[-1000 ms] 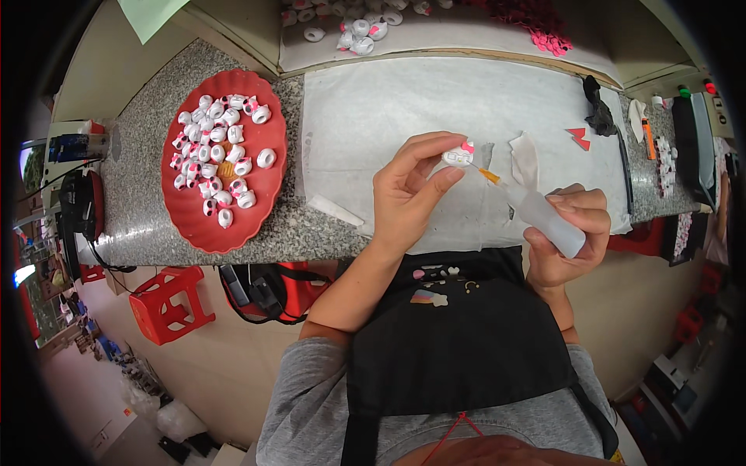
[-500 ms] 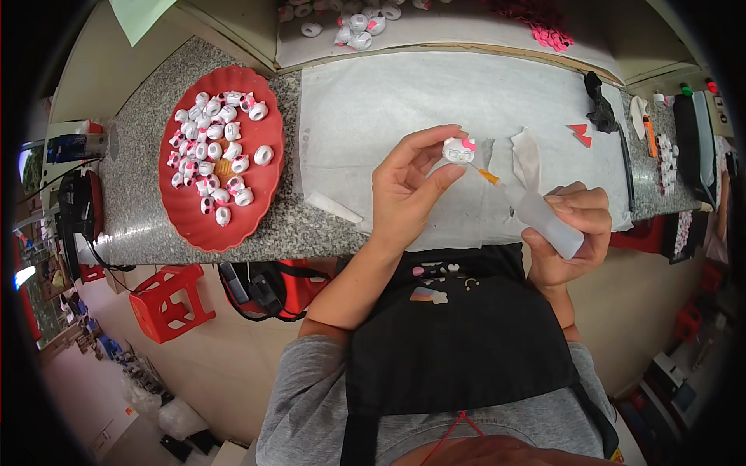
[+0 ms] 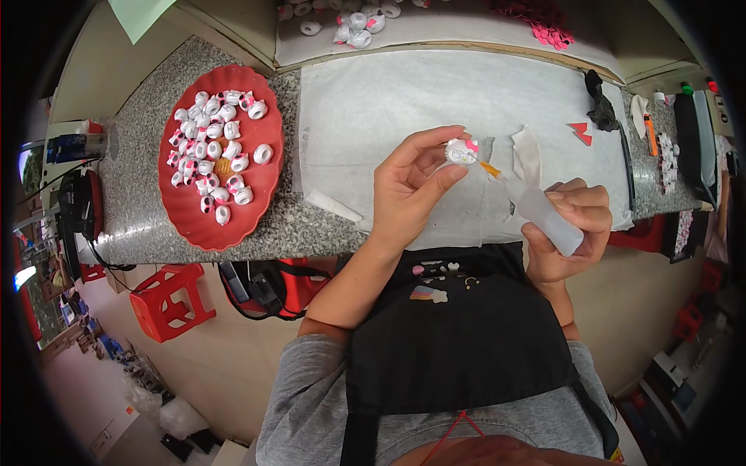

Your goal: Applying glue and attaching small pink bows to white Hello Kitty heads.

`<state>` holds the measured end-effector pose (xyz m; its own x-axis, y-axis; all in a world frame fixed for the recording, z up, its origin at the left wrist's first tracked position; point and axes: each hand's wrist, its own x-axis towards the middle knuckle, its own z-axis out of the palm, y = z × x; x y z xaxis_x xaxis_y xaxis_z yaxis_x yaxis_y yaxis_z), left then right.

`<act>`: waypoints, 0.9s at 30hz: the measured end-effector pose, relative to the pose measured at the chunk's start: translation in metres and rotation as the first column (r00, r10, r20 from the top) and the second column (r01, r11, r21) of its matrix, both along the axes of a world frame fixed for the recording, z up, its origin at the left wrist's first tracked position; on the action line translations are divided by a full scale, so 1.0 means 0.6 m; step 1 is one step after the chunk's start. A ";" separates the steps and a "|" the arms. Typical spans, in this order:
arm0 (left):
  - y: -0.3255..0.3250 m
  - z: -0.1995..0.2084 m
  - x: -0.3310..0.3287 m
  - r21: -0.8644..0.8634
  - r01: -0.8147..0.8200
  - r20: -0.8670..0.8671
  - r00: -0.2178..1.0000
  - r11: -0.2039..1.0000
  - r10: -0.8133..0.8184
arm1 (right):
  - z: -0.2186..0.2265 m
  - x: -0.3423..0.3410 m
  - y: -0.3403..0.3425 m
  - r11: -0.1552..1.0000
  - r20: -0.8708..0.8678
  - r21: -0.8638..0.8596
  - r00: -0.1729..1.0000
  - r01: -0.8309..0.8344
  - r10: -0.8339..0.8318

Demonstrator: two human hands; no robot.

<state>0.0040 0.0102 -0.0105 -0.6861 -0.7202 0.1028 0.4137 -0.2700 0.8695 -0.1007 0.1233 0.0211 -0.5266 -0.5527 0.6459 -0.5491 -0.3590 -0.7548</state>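
Between the thumb and fingers of my left hand (image 3: 416, 179) is a small white cat-head figure (image 3: 460, 153) with a pink bow. My right hand (image 3: 579, 225) is wrapped round a translucent squeeze bottle (image 3: 550, 221). Its orange needle tip (image 3: 489, 169) points up and left at the figure's bow side; whether the tip touches it I cannot tell. Both hands are above a white paper sheet (image 3: 373, 101) on the bench. To the left, a red scalloped tray (image 3: 175, 206) bears many similar white heads (image 3: 214, 147), several with pink parts.
A white strip of cloth or paper (image 3: 527, 155), red pieces (image 3: 580, 133) and a crumpled black item (image 3: 600, 105) lie on the sheet. More white heads (image 3: 357, 27) and pink pieces (image 3: 552, 35) sit on the shelf behind. A red stool (image 3: 171, 301) stands below the bench at left.
The figure in my left hand has turned slightly and shifted a little to the right. The bottle's tip has moved slightly up; both grips are unchanged.
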 end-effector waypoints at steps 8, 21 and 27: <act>-0.002 -0.008 -0.001 -0.052 -0.004 0.009 1.000 0.999 0.005 | -0.001 -0.002 0.001 1.000 0.003 -0.003 1.000 -0.030 0.030; -0.003 -0.010 -0.001 -0.378 -0.044 0.090 0.992 0.925 0.084 | -0.001 0.001 -0.001 1.000 -0.003 0.022 1.000 -0.023 0.023; -0.003 -0.010 -0.004 -0.384 -0.066 0.093 0.990 0.921 0.110 | 0.001 -0.007 0.001 0.995 -0.021 0.009 0.995 -0.099 0.099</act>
